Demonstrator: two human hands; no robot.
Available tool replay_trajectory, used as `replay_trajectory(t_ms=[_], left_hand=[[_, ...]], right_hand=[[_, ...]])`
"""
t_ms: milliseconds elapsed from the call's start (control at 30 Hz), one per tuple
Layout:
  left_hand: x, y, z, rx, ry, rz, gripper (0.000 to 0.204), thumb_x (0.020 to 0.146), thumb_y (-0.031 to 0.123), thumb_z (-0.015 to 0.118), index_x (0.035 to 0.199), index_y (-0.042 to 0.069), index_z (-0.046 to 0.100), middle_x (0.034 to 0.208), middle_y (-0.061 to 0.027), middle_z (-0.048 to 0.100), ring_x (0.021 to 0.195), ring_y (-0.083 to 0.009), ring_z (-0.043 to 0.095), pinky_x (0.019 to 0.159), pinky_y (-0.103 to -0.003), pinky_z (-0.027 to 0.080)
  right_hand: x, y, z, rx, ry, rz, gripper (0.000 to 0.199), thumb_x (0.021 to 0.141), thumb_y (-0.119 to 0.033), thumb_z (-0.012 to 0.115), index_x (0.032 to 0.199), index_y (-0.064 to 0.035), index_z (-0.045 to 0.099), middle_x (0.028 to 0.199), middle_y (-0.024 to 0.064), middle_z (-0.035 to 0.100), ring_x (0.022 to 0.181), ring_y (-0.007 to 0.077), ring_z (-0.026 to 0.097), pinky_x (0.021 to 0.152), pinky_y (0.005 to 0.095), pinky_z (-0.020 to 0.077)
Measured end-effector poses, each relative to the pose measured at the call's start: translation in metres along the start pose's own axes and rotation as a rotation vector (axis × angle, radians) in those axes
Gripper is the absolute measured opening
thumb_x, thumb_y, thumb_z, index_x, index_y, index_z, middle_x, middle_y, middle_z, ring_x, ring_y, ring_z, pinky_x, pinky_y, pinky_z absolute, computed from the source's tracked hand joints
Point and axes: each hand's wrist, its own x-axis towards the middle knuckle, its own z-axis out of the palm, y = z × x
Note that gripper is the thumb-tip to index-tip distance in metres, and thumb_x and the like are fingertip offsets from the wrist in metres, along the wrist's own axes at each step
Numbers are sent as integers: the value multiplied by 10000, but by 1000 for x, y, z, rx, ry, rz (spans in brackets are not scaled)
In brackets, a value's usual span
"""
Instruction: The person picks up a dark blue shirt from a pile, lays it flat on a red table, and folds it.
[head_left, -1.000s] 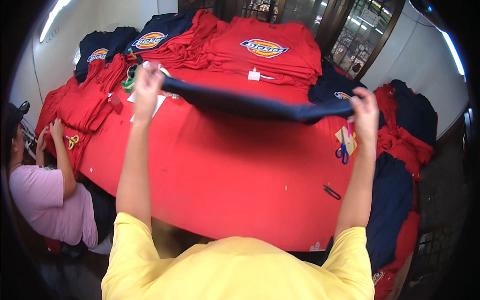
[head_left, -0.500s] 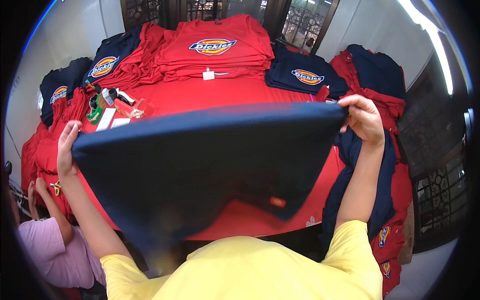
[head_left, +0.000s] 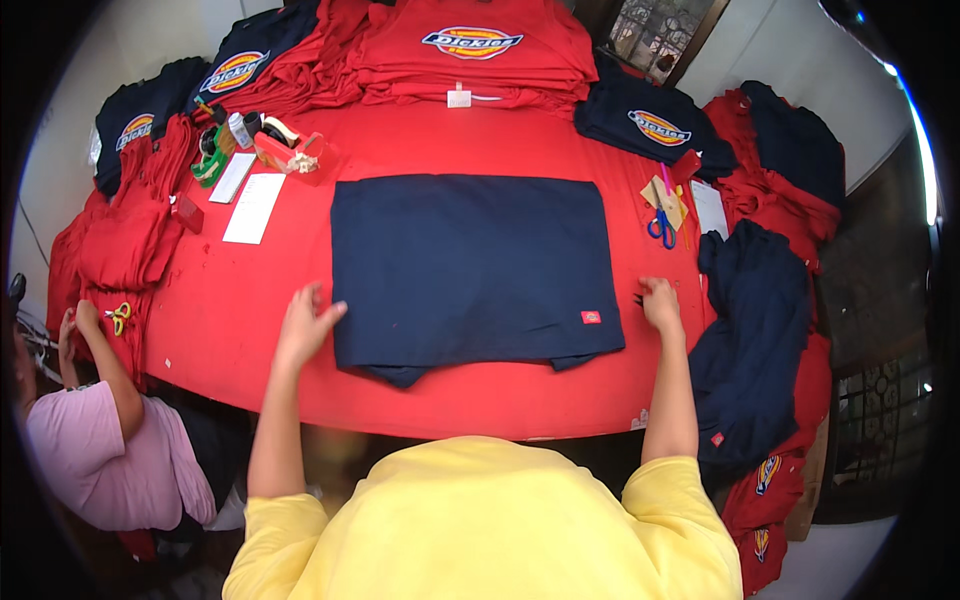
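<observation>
A navy shirt [head_left: 465, 265] lies folded into a rough rectangle on the red-covered table [head_left: 400, 140]. Its small red label [head_left: 591, 317] faces up near the lower right corner, and the near edge hangs a little uneven. My left hand [head_left: 308, 325] is at the shirt's left side, fingers spread, the thumb at the cloth's edge. Just off the right side is my right hand [head_left: 660, 303], fingers curled in. A small dark tip shows at its fingertips, too small to name.
Folded red shirts [head_left: 475, 55] and navy shirts [head_left: 655, 120] are stacked along the far edge. Blue scissors [head_left: 661, 228] lie at right, near a navy garment heap [head_left: 750, 340]. A tape dispenser [head_left: 290, 150] and white paper [head_left: 254, 208] sit at left. A person in pink [head_left: 110, 450] works at left.
The navy shirt, held up and stretched between both hands before, now lies flat on the table. Both hands have let go of it and come down and nearer, one at each side.
</observation>
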Motion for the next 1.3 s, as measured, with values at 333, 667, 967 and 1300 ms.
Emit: replay_trajectory(t_ms=[333, 667, 967, 1300], left_hand=[[-64, 17, 23, -346, 274, -15, 168, 855, 127, 664, 883, -7, 567, 921, -131, 609, 808, -185, 575, 743, -308, 468], [-75, 87, 83, 295, -296, 730, 438, 813, 223, 696, 1195, 24, 618, 1340, -146, 528, 1246, -318, 482, 1035, -411, 388], [-57, 90, 98, 111, 5, 669, 160, 785, 61, 688, 937, 20, 657, 949, -75, 613, 863, -274, 595, 747, -366, 497], [-55, 91, 65, -281, -132, 351, 134, 874, 58, 624, 977, -2, 686, 846, -92, 633, 701, -165, 592, 661, -279, 475]], right_hand=[[-50, 21, 21, 45, 401, 243, 277, 856, -226, 662, 1109, -117, 636, 1114, 103, 577, 1082, 320, 530, 895, 459, 416], [-61, -1, 16, 392, 534, 194, 298, 887, -244, 639, 1072, -24, 560, 967, 126, 599, 907, 280, 601, 817, 394, 461], [-130, -214, 14, 1096, -430, -93, 260, 979, -241, 445, 1089, -37, 562, 745, -8, 486, 595, 66, 482, 496, 225, 411], [-150, -281, 56, 1093, -410, -194, 287, 806, -160, 744, 921, -23, 521, 742, 42, 532, 625, 121, 508, 584, 260, 438]])
